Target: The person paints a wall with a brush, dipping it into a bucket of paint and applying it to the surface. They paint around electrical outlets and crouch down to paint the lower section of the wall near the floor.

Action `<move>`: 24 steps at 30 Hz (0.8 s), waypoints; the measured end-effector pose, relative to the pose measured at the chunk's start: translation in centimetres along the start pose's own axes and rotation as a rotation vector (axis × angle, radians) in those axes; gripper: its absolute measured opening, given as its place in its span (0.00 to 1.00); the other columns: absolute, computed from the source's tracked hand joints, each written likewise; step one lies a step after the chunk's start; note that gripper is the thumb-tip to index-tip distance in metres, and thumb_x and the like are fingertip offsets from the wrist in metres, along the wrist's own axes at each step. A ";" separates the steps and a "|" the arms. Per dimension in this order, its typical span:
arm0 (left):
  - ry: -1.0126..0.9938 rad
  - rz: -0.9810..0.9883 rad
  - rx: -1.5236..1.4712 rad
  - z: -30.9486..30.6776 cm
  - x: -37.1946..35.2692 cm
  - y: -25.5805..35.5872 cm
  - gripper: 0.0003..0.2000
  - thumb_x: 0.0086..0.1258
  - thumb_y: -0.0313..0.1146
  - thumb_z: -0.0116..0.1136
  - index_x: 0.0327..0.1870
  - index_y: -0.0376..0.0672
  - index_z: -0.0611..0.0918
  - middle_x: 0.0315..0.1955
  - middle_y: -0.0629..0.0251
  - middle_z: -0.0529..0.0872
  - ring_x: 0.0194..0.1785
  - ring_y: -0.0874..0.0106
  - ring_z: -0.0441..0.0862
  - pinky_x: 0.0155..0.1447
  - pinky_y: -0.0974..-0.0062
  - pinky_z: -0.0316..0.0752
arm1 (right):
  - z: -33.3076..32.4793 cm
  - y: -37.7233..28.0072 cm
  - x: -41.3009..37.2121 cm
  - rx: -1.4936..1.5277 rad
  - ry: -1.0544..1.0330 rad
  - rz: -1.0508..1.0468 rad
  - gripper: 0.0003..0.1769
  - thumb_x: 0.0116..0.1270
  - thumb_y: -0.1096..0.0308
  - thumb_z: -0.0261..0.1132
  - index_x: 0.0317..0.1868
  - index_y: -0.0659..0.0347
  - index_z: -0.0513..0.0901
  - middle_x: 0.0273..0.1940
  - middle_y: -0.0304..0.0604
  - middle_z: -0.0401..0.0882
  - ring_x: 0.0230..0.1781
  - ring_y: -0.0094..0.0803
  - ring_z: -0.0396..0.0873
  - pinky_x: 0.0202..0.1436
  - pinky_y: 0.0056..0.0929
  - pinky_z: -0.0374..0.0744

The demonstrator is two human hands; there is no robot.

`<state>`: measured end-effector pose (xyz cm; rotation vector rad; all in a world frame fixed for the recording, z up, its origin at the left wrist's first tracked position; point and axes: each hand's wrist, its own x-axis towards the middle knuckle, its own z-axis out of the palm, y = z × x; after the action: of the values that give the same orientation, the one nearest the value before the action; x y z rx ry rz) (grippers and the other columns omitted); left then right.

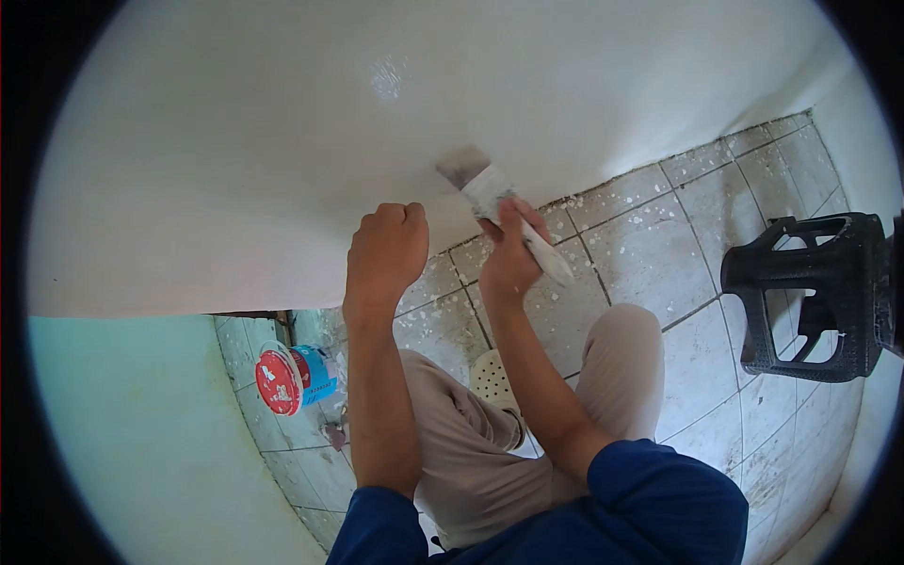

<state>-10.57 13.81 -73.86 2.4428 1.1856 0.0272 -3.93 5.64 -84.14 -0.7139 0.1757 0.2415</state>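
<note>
Wore blue sleeves point(669, 494) nearest, in the head view. Grasped a paintbrush point(488, 190) in the right hand point(511, 256) by the white wall point(235, 160), with bristles point(462, 166) up-left and long axis slanting down-right. Bent the left hand point(388, 247) alongside; could not tell its hidden grip.

Head view faces forward and down, near the wall point(282, 122); tiled floor point(692, 353) below.

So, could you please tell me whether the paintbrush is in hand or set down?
In hand: the paintbrush is gripped in the right hand, handle end sticking out past it, bristles towards the wall.
</note>
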 end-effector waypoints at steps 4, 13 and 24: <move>0.007 0.047 0.053 0.0 -0.1 0.5 0.20 0.66 0.37 0.39 0.37 0.31 0.82 0.31 0.52 0.85 0.29 0.65 0.83 0.41 0.70 0.76 | -2.9 4.2 0.4 -0.140 0.033 -0.025 0.08 0.63 0.72 0.66 0.41 0.65 0.78 0.42 0.45 0.80 0.40 0.32 0.80 0.38 0.30 0.85; -0.015 0.109 0.073 0.4 0.3 -0.3 0.20 0.66 0.38 0.39 0.39 0.30 0.82 0.32 0.53 0.86 0.30 0.65 0.83 0.41 0.70 0.76 | -8.7 9.7 3.0 -0.144 0.197 0.202 0.09 0.64 0.73 0.64 0.42 0.69 0.78 0.44 0.47 0.78 0.42 0.33 0.79 0.42 0.31 0.85; -0.003 0.194 0.080 0.5 1.1 -0.3 0.20 0.66 0.38 0.40 0.39 0.30 0.82 0.32 0.51 0.85 0.30 0.65 0.83 0.40 0.71 0.76 | -14.3 13.0 5.3 -0.291 0.400 0.256 0.07 0.63 0.74 0.63 0.41 0.65 0.78 0.43 0.46 0.78 0.43 0.33 0.78 0.38 0.27 0.83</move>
<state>-9.95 14.63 -74.57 2.6195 0.9613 0.0336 -3.60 6.48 -104.14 -1.0264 0.6249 0.3722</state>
